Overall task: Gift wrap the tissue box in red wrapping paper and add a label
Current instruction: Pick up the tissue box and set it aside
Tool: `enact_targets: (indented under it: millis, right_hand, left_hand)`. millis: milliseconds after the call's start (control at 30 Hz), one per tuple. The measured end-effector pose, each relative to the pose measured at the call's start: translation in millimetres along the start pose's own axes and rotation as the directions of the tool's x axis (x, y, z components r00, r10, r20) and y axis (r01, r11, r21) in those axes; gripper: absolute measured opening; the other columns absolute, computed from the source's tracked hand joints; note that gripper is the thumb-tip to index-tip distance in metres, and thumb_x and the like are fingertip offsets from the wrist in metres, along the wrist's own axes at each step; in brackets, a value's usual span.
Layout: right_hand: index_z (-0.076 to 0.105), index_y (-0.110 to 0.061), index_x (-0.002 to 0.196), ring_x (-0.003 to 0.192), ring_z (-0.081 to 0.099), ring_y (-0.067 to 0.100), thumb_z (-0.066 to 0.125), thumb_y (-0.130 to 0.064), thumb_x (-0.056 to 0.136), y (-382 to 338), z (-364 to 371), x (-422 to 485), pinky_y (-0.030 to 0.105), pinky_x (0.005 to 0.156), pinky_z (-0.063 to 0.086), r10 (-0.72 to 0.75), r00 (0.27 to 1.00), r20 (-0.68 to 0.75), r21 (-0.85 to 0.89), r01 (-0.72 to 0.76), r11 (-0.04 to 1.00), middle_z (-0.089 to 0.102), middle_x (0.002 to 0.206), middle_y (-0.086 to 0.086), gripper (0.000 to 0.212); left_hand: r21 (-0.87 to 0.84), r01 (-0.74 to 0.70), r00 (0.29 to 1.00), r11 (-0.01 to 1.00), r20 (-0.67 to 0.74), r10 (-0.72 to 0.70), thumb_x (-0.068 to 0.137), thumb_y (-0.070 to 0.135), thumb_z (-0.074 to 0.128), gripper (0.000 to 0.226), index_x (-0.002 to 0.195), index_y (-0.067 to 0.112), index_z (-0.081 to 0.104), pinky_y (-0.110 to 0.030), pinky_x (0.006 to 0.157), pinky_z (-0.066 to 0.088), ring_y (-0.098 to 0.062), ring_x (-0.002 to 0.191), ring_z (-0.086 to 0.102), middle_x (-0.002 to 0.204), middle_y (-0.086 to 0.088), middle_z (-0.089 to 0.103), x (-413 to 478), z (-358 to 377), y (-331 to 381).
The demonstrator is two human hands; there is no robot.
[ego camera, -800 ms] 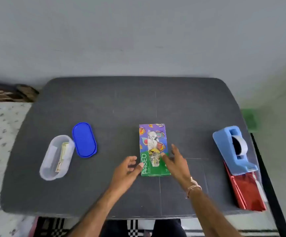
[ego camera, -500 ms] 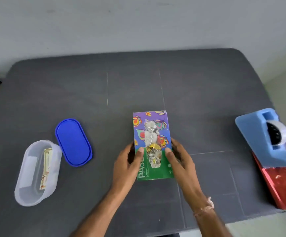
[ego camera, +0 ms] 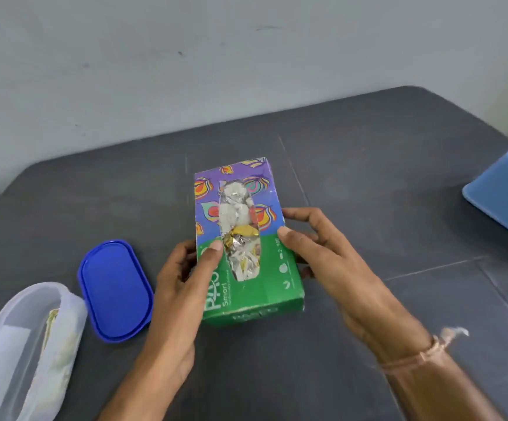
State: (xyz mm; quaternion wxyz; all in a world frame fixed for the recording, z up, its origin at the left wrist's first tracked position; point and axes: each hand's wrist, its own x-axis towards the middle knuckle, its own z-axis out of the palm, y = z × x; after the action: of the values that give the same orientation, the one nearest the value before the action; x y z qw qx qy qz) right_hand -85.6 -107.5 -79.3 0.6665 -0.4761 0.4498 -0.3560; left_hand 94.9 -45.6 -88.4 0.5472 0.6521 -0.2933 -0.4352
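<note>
Head view: left hand (ego camera: 179, 287), right hand (ego camera: 331, 262) grip tissue box (ego camera: 274, 287) (unwrapped).

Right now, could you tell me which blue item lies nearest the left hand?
The flat dark-blue lid, beside the left hand; the pale-blue dispenser sits far right.

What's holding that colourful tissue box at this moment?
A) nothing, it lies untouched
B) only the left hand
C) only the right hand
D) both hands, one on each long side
D: the left hand grips the tissue box on its left side, thumb on top, and the right hand grips its right side.
</note>
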Motion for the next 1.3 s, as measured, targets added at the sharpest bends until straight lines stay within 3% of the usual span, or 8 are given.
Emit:
enact_targets:
  millis: [200,300,433,600,833,1033,1167,1300]
  right_hand:
    - [0.063,-0.025,0.125,0.069,0.070,0.011,0.063,-0.027,0.100,18.9,38.1,-38.7,0.017,0.058,0.055,-0.088,0.996,0.030,-0.070,0.089,0.994,0.080,0.100,0.000,0.025]
    - [0.064,-0.027,0.127,0.062,0.068,0.008,0.061,-0.027,0.101,46.4,58.1,-82.6,0.017,0.050,0.051,-0.056,0.998,0.017,-0.079,0.057,0.995,0.078,0.098,-0.004,0.026]
    - [0.064,-0.028,0.126,0.073,0.075,0.011,0.062,-0.028,0.100,77.5,78.2,-144.0,0.021,0.055,0.055,-0.008,0.999,0.039,-0.064,0.011,0.998,0.080,0.099,-0.003,0.025]
    - [0.061,-0.026,0.132,0.082,0.078,0.016,0.065,-0.022,0.099,86.6,83.1,-156.7,0.023,0.060,0.058,-0.021,0.991,0.129,-0.054,0.029,0.998,0.081,0.099,0.001,0.033]
    - [0.055,-0.035,0.139,0.103,0.075,0.023,0.073,-0.022,0.094,91.5,94.0,-109.9,0.042,0.082,0.064,0.009,0.959,0.284,-0.082,0.015,0.996,0.076,0.114,0.006,0.049]
    - [0.057,-0.034,0.137,0.104,0.074,0.021,0.073,-0.020,0.094,91.4,110.5,-112.8,0.029,0.069,0.061,0.004,0.968,0.252,-0.050,0.009,0.999,0.069,0.123,0.010,0.048]
    - [0.054,-0.028,0.141,0.105,0.074,0.023,0.072,-0.013,0.094,99.8,110.8,-126.9,0.038,0.075,0.063,-0.043,0.970,0.238,-0.053,0.058,0.997,0.071,0.124,0.007,0.052]
    - [0.055,-0.029,0.141,0.103,0.075,0.024,0.074,-0.013,0.093,104.7,105.5,-144.2,0.045,0.079,0.064,-0.042,0.969,0.242,-0.094,0.066,0.993,0.074,0.120,0.006,0.054]
  left_hand:
    - [0.020,-0.060,0.997,0.998,0.049,0.059,0.095,0.031,0.068,0.021,0.108,0.016,0.075,-0.022,0.063,0.053,-0.014,0.087,0.077,0.098,-0.001,0.080,-42.3,-54.1,-8.0]
    - [0.039,-0.036,0.995,0.999,0.098,0.032,0.097,0.031,0.066,0.022,0.110,0.016,0.076,-0.017,0.054,0.052,-0.013,0.084,0.077,0.096,0.000,0.081,-86.5,-84.1,-24.3]
    - [0.035,-0.032,0.993,0.999,0.118,0.027,0.100,0.028,0.063,0.019,0.112,0.021,0.075,-0.017,0.062,0.054,-0.012,0.089,0.077,0.098,0.004,0.081,-146.4,-118.1,-49.4]
    - [0.050,-0.087,0.995,0.995,0.056,0.084,0.099,0.026,0.065,0.020,0.116,0.024,0.075,-0.030,0.085,0.055,-0.014,0.099,0.076,0.104,0.005,0.080,-172.8,-133.8,-64.6]
    - [0.024,-0.087,0.990,0.996,-0.112,0.089,0.097,0.019,0.068,0.022,0.117,0.018,0.076,-0.023,0.076,0.060,-0.019,0.099,0.076,0.106,-0.002,0.080,-149.1,-149.3,-60.5]
    - [-0.034,-0.100,0.984,0.994,-0.152,0.094,0.095,0.017,0.070,0.019,0.113,0.018,0.077,-0.019,0.068,0.059,-0.018,0.095,0.077,0.101,-0.001,0.081,-139.6,-158.9,-65.0]
    - [-0.053,-0.188,0.975,0.981,-0.128,0.180,0.095,0.013,0.069,0.025,0.118,0.020,0.076,-0.020,0.072,0.060,-0.015,0.096,0.077,0.105,0.001,0.080,-153.4,-163.2,-70.5]
    - [-0.038,-0.173,0.979,0.984,-0.114,0.167,0.094,0.014,0.070,0.023,0.115,0.021,0.077,-0.032,0.082,0.060,-0.018,0.096,0.077,0.103,0.000,0.080,-177.6,-162.2,-73.3]
